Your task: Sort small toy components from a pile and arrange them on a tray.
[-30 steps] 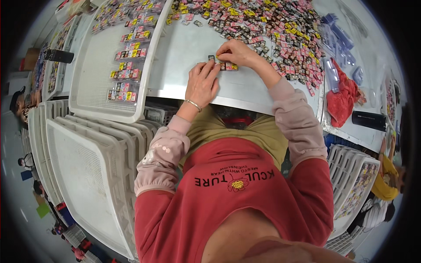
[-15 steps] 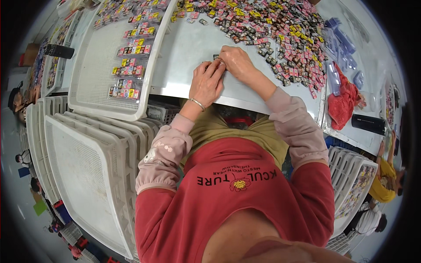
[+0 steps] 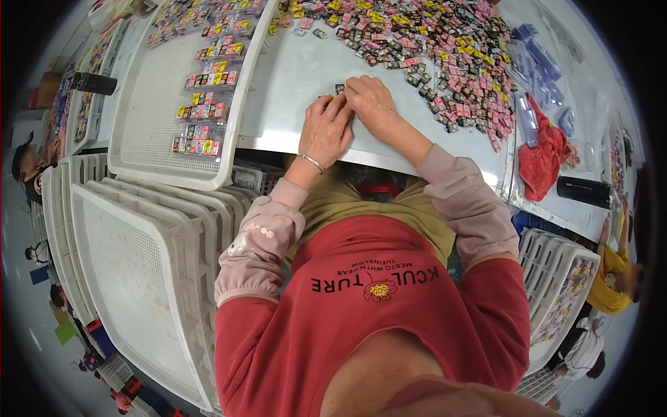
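My left hand and my right hand meet over the metal tabletop. Their fingers are bent and the fingertips pressed together. A small dark block pokes out at the far side of the fingertips; my fingers hide most of what they grip. Beyond and to the right spreads a big heap of small printed blocks in pink, black and yellow. A few stray blocks lie apart at its left edge.
On the left, a white perforated tray carries rows of block sets in clear packs. Stacked white trays stand below it. Clear plastic cases, a red cloth and a black box-like object lie right. Other people are farther off.
My right hand has shifted slightly and its fingers have drawn in around the left fingertips. The dark block shows a little more clearly. The heap and trays look the same.
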`<state>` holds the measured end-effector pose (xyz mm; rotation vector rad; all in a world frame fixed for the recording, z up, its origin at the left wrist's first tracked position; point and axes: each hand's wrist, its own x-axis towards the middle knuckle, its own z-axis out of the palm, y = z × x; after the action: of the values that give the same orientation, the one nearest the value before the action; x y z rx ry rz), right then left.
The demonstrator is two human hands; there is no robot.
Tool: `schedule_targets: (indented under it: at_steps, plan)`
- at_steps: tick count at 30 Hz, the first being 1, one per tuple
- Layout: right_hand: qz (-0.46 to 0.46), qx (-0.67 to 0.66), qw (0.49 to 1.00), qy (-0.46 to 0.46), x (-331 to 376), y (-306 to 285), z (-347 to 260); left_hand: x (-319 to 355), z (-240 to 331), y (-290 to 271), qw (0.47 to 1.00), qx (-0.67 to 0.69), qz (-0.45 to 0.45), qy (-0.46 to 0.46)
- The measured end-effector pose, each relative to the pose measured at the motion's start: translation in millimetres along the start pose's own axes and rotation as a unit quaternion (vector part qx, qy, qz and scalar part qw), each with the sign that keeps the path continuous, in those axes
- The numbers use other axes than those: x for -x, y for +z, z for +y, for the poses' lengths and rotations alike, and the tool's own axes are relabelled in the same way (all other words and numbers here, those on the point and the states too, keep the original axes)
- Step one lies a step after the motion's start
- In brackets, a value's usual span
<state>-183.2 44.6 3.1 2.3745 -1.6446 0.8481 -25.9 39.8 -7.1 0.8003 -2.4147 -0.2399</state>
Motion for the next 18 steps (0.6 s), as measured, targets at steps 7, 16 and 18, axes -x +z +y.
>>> schedule_targets:
  at_steps: [7,16,18]
  plan:
    - [-0.067,-0.086,0.987,0.119,-5,8,16,-3,2,-2,1.000,-0.008,0.009,0.009]
    - [0.019,-0.261,0.954,0.145,-5,-8,37,-2,2,-2,1.000,0.006,0.010,0.000]
    - [-0.011,-0.259,0.949,0.177,-4,-16,41,-3,2,-4,1.000,0.002,0.005,-0.001]
